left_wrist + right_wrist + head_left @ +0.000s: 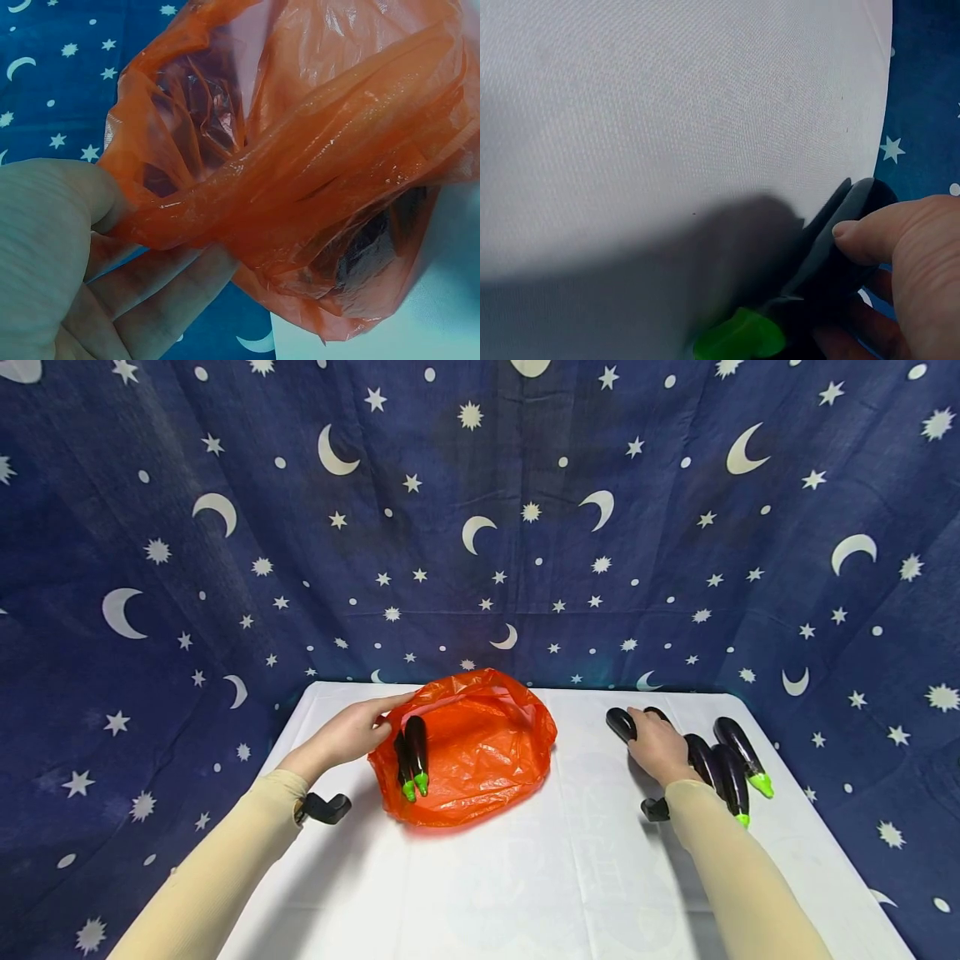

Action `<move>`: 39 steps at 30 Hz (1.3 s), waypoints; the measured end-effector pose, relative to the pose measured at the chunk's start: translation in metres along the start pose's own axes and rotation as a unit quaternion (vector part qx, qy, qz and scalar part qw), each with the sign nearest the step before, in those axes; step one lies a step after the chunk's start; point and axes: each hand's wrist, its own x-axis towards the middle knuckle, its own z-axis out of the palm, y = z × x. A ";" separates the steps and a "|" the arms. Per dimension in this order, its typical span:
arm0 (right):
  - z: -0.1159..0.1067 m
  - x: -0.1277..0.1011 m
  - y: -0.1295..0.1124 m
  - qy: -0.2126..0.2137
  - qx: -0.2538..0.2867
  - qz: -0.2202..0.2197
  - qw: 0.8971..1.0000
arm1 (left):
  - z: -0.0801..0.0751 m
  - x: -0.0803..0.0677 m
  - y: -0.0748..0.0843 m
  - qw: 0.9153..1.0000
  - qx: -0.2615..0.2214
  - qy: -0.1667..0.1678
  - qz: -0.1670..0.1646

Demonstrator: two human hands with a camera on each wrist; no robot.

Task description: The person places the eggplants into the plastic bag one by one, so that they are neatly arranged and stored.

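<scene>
My left hand pinches the left rim of a red-orange plastic bag, whose mouth gapes towards me. Inside, on the left, lie two dark purple eggplants with green caps. In the left wrist view the thin film of the bag is caught between thumb and fingers. Over at the right of the table, my right hand grips an eggplant. The right wrist view has the thumb along the eggplant's side, its green cap pointing down-left.
Several more eggplants lie right of and partly behind the right hand and forearm. A white cloth covers the table. Behind it and at the sides hangs a dark blue curtain with moons and stars. Each wrist carries a black mount.
</scene>
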 end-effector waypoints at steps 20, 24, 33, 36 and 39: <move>-0.023 -0.001 -0.005 -0.114 0.018 -0.017 0.993 | -0.001 0.000 0.001 1.000 0.001 -0.006 0.003; -0.027 -0.002 -0.006 -0.124 0.018 -0.019 0.992 | -0.001 0.000 0.001 1.000 0.002 -0.006 0.003; -0.026 -0.003 -0.002 -0.136 0.030 -0.021 0.990 | -0.001 0.000 0.000 1.000 0.000 -0.008 0.006; -0.025 -0.003 0.000 -0.139 0.038 -0.021 0.989 | -0.001 0.000 0.000 1.000 -0.001 -0.011 0.006; -0.025 -0.003 0.002 -0.144 0.041 -0.022 0.988 | -0.002 0.000 0.000 1.000 0.000 -0.010 0.008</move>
